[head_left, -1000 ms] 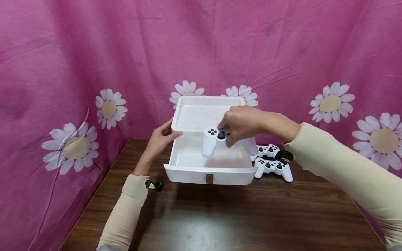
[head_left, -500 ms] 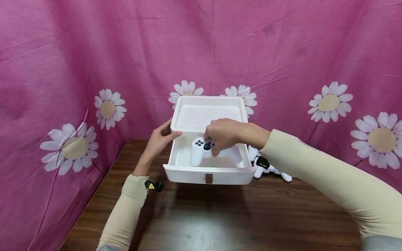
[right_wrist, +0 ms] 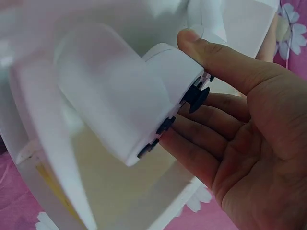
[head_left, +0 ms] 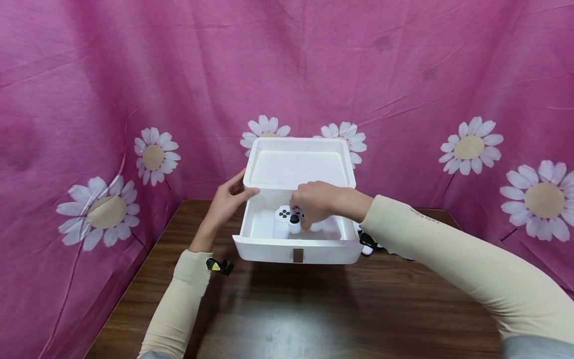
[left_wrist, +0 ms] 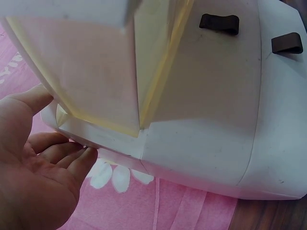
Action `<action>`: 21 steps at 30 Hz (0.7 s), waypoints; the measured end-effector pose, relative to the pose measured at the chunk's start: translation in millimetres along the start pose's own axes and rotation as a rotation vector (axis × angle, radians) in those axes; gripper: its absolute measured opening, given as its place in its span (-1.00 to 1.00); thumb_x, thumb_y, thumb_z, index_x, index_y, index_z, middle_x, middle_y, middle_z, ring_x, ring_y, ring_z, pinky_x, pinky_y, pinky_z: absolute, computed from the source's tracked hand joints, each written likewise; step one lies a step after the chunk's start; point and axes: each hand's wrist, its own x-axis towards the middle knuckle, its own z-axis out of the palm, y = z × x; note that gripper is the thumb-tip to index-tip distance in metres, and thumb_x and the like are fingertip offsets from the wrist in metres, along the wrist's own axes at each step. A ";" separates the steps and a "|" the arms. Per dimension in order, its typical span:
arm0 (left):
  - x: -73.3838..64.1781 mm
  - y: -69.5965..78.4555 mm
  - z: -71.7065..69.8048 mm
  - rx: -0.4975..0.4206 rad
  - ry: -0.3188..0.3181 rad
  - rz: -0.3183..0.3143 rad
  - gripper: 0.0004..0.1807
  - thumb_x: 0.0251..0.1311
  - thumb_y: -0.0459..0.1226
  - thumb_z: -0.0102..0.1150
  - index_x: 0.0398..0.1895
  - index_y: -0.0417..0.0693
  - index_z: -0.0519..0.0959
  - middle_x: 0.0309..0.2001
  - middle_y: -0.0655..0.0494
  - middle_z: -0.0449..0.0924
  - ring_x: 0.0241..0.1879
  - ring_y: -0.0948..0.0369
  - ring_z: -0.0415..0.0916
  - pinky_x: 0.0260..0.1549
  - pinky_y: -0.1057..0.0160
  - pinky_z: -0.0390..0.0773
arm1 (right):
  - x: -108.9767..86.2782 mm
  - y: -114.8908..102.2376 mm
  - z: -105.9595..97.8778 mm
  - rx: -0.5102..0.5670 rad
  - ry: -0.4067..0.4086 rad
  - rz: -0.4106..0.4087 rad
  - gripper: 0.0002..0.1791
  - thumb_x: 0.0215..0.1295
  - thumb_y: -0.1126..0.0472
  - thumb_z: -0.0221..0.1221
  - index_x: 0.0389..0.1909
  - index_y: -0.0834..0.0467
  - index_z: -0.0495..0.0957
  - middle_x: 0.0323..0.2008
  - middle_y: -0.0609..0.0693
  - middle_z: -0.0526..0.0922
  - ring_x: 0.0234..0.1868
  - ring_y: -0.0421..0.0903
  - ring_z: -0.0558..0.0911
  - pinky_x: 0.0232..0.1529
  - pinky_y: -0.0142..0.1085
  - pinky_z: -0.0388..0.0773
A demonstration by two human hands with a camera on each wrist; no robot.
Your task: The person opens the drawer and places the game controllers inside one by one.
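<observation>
A white drawer box (head_left: 299, 164) with a shallow tray top stands on the table, its front drawer (head_left: 269, 253) pulled out. Inside that drawer is a white game controller (head_left: 281, 228), which my right hand (head_left: 314, 203) pinches between thumb and fingers. Its grip and black thumbstick face the right wrist camera, where the controller (right_wrist: 115, 96) lies low between the drawer walls. At the box's left front corner my left hand (head_left: 226, 200) holds on, thumb over the front edge and fingers along the side. In the left wrist view the left hand's fingertips (left_wrist: 86, 155) touch that side.
More white controllers (head_left: 367, 249) lie on the table right of the box, mostly hidden behind the right sleeve. Brown tabs (left_wrist: 219, 24) mark the drawer fronts. A pink flowered cloth (head_left: 215, 89) hangs close behind the wooden table (head_left: 287, 309).
My right hand has moved left and down, bringing the controller from above the open drawer to down inside it. The left hand and the box have stayed in place.
</observation>
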 end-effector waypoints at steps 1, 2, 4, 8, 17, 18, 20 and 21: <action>-0.1 0.2 0.0 -0.002 -0.001 0.000 -0.14 0.34 -0.02 0.47 0.66 0.22 0.30 0.60 0.03 0.36 0.48 -0.02 0.46 0.29 -0.11 0.62 | 0.0 0.0 0.7 -0.001 0.002 -0.002 -0.52 0.14 0.02 0.61 0.08 0.09 0.80 -0.08 0.00 0.80 -0.14 -0.08 0.66 0.06 -0.13 0.69; -0.1 0.7 0.0 -0.004 -0.002 -0.002 -0.14 0.34 -0.02 0.47 0.66 0.23 0.31 0.60 0.04 0.37 0.47 -0.01 0.47 0.29 -0.11 0.63 | 0.2 0.2 1.1 -0.001 0.004 -0.006 -0.52 0.15 0.03 0.60 0.08 0.09 0.80 -0.08 0.00 0.80 -0.15 -0.08 0.66 0.05 -0.14 0.69; -0.4 1.2 0.0 -0.007 -0.001 -0.007 -0.14 0.34 -0.01 0.48 0.65 0.24 0.31 0.59 0.05 0.37 0.46 0.00 0.48 0.28 -0.11 0.63 | -0.4 0.7 1.0 0.000 0.012 -0.017 -0.56 0.16 0.05 0.59 0.06 0.08 0.81 -0.10 -0.02 0.81 -0.18 -0.10 0.65 0.01 -0.16 0.69; -0.7 1.8 -0.3 -0.008 -0.005 -0.010 -0.14 0.33 0.00 0.48 0.65 0.25 0.32 0.59 0.05 0.37 0.47 0.01 0.47 0.29 -0.12 0.62 | -5.9 3.5 -6.3 0.001 0.060 -0.036 -0.76 0.21 0.12 0.54 -0.13 0.08 0.81 -0.20 -0.02 0.81 -0.23 -0.08 0.66 -0.09 -0.15 0.68; -0.7 -0.7 -0.7 -0.015 -0.008 0.002 -0.16 0.35 -0.01 0.46 0.64 0.25 0.32 0.57 0.05 0.40 0.48 0.01 0.46 0.31 -0.14 0.61 | -33.0 9.8 -22.8 0.028 0.280 -0.091 -0.94 0.31 0.17 0.43 -0.24 0.02 0.82 -0.33 -0.10 0.85 -0.25 -0.11 0.79 -0.11 -0.04 0.72; -0.5 -1.0 -0.7 -0.017 -0.007 0.005 -0.16 0.35 -0.01 0.46 0.64 0.25 0.32 0.57 0.05 0.40 0.48 0.01 0.46 0.31 -0.14 0.60 | -36.3 10.0 -21.8 0.031 0.308 -0.101 -0.97 0.33 0.17 0.42 -0.28 0.00 0.82 -0.37 -0.13 0.83 -0.31 -0.15 0.76 -0.16 -0.07 0.71; -0.8 -0.7 -0.4 -0.019 -0.007 0.007 -0.17 0.35 -0.02 0.46 0.64 0.25 0.33 0.57 0.05 0.40 0.48 0.01 0.45 0.32 -0.14 0.60 | -43.1 9.8 -18.2 0.038 0.362 -0.117 -0.92 0.34 0.18 0.40 -0.37 -0.04 0.80 -0.47 -0.21 0.76 -0.41 -0.23 0.67 -0.26 -0.14 0.66; -1.0 -0.2 -0.1 -0.021 -0.008 0.008 -0.17 0.35 -0.02 0.47 0.64 0.24 0.33 0.57 0.05 0.40 0.49 0.01 0.45 0.32 -0.14 0.60 | -46.8 9.3 -16.0 0.046 0.387 -0.126 -0.89 0.35 0.19 0.39 -0.39 -0.05 0.79 -0.50 -0.24 0.73 -0.45 -0.26 0.63 -0.29 -0.18 0.63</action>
